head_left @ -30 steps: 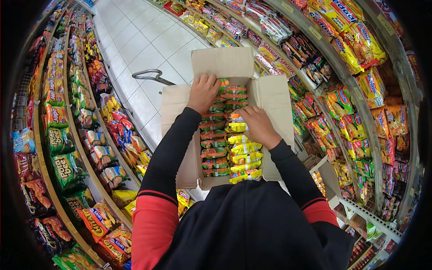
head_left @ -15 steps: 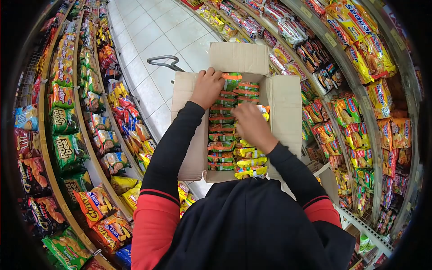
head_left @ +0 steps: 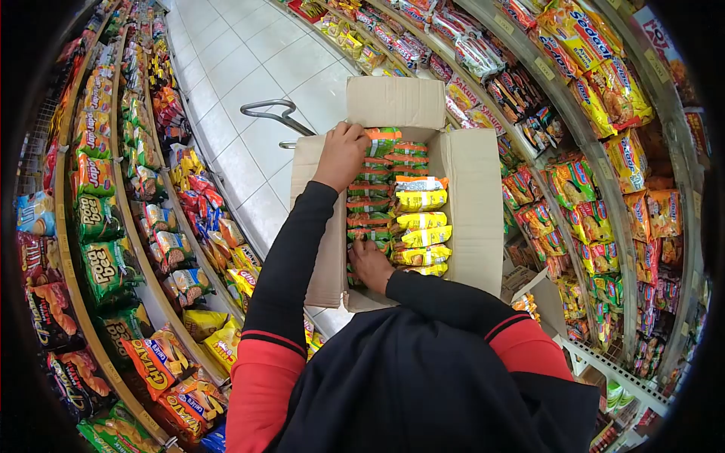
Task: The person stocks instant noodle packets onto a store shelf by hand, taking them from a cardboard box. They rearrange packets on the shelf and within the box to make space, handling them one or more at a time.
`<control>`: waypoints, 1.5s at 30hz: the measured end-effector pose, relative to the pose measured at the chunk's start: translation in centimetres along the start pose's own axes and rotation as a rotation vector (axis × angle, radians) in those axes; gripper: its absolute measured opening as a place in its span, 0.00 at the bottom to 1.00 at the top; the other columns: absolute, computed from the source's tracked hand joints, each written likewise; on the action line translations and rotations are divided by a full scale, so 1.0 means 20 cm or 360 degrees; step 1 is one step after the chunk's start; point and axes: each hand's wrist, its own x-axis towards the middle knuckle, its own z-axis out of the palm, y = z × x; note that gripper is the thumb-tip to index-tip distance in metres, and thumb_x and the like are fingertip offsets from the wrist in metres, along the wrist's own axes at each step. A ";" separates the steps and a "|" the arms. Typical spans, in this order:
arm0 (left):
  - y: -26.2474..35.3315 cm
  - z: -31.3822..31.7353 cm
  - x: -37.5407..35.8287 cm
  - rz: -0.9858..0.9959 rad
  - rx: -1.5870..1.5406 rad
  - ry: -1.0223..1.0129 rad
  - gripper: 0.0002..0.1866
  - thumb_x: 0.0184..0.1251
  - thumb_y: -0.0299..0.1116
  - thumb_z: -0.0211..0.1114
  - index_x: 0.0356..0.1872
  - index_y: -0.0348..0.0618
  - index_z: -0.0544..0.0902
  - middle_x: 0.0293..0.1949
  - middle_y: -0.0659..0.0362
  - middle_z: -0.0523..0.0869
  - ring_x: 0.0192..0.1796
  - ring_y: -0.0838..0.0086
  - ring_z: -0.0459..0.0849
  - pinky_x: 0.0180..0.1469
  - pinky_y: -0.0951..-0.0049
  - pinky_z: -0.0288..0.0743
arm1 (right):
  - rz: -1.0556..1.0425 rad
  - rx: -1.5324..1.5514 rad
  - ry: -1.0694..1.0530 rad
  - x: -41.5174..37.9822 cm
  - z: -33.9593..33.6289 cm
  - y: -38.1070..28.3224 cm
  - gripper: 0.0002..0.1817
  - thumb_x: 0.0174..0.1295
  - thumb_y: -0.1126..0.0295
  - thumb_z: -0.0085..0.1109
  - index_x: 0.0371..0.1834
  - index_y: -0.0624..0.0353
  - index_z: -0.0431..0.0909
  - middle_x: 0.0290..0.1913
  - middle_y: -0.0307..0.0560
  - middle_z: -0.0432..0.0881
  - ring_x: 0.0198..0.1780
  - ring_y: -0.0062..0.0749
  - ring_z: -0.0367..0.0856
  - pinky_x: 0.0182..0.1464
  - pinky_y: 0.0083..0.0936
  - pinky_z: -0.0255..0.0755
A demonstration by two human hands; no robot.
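An open cardboard box [head_left: 472,204] in front of me holds two columns of instant noodle packets. Green-and-orange packets [head_left: 368,204] fill the left column, and yellow packets [head_left: 423,235] stand on the right. At the box's far left corner, my left hand [head_left: 343,155] has its fingers curled at the edge of a green noodle packet [head_left: 384,142], which lies tilted on top. My right hand [head_left: 370,266] is low in the left column, its fingers apart and resting on the green-and-orange packets. Its fingertips are partly hidden among them.
A bent metal handle [head_left: 272,113] sticks out beyond the box's left side over the tiled floor [head_left: 234,72]. Snack shelves [head_left: 109,226] curve along the left. Noodle shelves [head_left: 604,196] line the right. Another open carton [head_left: 540,294] is near my right elbow.
My right hand has moved from the right column down to the near end of the left column, uncovering the yellow packets. My left hand stays at the far left corner.
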 end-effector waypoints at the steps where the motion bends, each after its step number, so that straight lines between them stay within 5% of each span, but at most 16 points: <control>1: 0.00 0.00 0.00 0.0000 -0.0042 -0.0023 0.11 0.43 0.23 0.67 0.32 0.45 0.80 0.38 0.61 0.76 0.45 0.64 0.72 0.47 0.66 0.69 | -0.0001 -0.0008 -0.0002 -0.02 -0.01 -0.01 0.15 0.55 0.62 0.54 0.43 0.58 0.77 0.41 0.50 0.70 0.39 0.42 0.72 0.29 0.29 0.72; 7: 0.01 -0.02 0.00 -0.0032 -0.0244 -0.0008 0.12 0.43 0.21 0.67 0.33 0.42 0.81 0.39 0.58 0.76 0.45 0.61 0.71 0.50 0.66 0.69 | 0.0197 0.0479 0.0094 -0.03 -0.08 0.03 0.11 0.52 0.70 0.56 0.39 0.60 0.76 0.40 0.52 0.72 0.40 0.46 0.74 0.40 0.39 0.74; 9: 0.01 -0.02 0.00 -0.0032 -0.0272 -0.0002 0.12 0.43 0.21 0.67 0.34 0.41 0.80 0.39 0.58 0.76 0.45 0.61 0.71 0.51 0.65 0.69 | -0.0051 0.1071 -0.0049 -0.02 -0.27 0.18 0.12 0.49 0.72 0.58 0.37 0.63 0.75 0.39 0.57 0.73 0.40 0.51 0.75 0.43 0.42 0.73; 11: 0.01 0.00 -0.02 -0.0062 -0.0321 0.0067 0.13 0.44 0.20 0.66 0.34 0.41 0.80 0.39 0.57 0.76 0.46 0.60 0.71 0.51 0.65 0.69 | -0.0078 0.1389 0.0326 -0.03 -0.60 0.38 0.11 0.45 0.75 0.57 0.34 0.64 0.73 0.38 0.56 0.74 0.43 0.52 0.75 0.46 0.42 0.70; 14: 0.01 0.01 -0.01 -0.0059 -0.0355 0.0183 0.09 0.44 0.21 0.63 0.29 0.44 0.80 0.36 0.60 0.76 0.44 0.63 0.72 0.47 0.67 0.68 | 0.0222 0.1141 0.0670 -0.11 -0.77 0.70 0.15 0.46 0.77 0.59 0.39 0.60 0.73 0.41 0.53 0.74 0.47 0.51 0.72 0.49 0.39 0.68; 17: 0.02 0.00 -0.01 -0.0083 -0.0285 0.0157 0.09 0.44 0.22 0.64 0.29 0.45 0.81 0.36 0.61 0.76 0.44 0.64 0.72 0.47 0.65 0.68 | 0.0119 0.0794 0.0200 -0.16 -0.68 0.86 0.43 0.36 0.57 0.76 0.60 0.50 0.68 0.59 0.59 0.67 0.59 0.54 0.66 0.56 0.49 0.62; 20: 0.02 0.00 -0.02 -0.0085 -0.0258 0.0174 0.09 0.44 0.23 0.65 0.30 0.46 0.81 0.37 0.62 0.75 0.44 0.65 0.72 0.47 0.64 0.67 | -0.0014 0.0333 -0.0068 -0.25 -0.70 0.72 0.55 0.27 0.51 0.79 0.67 0.38 0.61 0.65 0.62 0.60 0.65 0.56 0.60 0.58 0.58 0.57; 24: 0.01 0.00 -0.02 -0.0085 -0.0270 0.0107 0.11 0.44 0.23 0.66 0.33 0.45 0.80 0.39 0.61 0.76 0.46 0.62 0.71 0.49 0.63 0.69 | 0.0089 0.0378 -0.0125 -0.30 -0.69 0.67 0.60 0.20 0.50 0.80 0.68 0.33 0.60 0.68 0.61 0.55 0.67 0.59 0.54 0.60 0.54 0.55; 30: 0.02 -0.01 -0.01 -0.0114 -0.0291 0.0086 0.12 0.44 0.23 0.67 0.33 0.45 0.81 0.38 0.61 0.76 0.45 0.62 0.71 0.49 0.64 0.69 | 0.0098 0.0193 -0.0140 -0.31 -0.62 0.65 0.65 0.10 0.53 0.82 0.67 0.34 0.61 0.69 0.61 0.52 0.69 0.61 0.51 0.55 0.55 0.56; 38: 0.02 0.02 -0.02 -0.0132 -0.0286 0.0138 0.09 0.45 0.24 0.66 0.30 0.47 0.81 0.37 0.63 0.75 0.44 0.64 0.71 0.48 0.64 0.68 | 0.0258 0.0207 -0.0246 -0.28 -0.64 0.59 0.57 0.15 0.54 0.80 0.63 0.38 0.67 0.68 0.62 0.54 0.70 0.66 0.46 0.54 0.65 0.54; 41: 0.03 0.01 -0.01 -0.0135 -0.0289 0.0138 0.09 0.45 0.25 0.66 0.30 0.47 0.81 0.37 0.63 0.75 0.44 0.64 0.71 0.47 0.64 0.68 | 0.0145 0.0104 0.0008 -0.27 -0.56 0.57 0.55 0.16 0.54 0.79 0.62 0.39 0.68 0.68 0.63 0.54 0.70 0.68 0.44 0.53 0.67 0.61; 45: 0.03 0.00 -0.01 -0.0100 -0.0285 0.0146 0.11 0.43 0.24 0.68 0.31 0.45 0.80 0.37 0.61 0.75 0.43 0.62 0.71 0.46 0.63 0.71 | 0.0055 0.0325 0.0051 -0.26 -0.53 0.61 0.53 0.16 0.59 0.78 0.59 0.47 0.69 0.67 0.66 0.53 0.69 0.73 0.42 0.51 0.52 0.75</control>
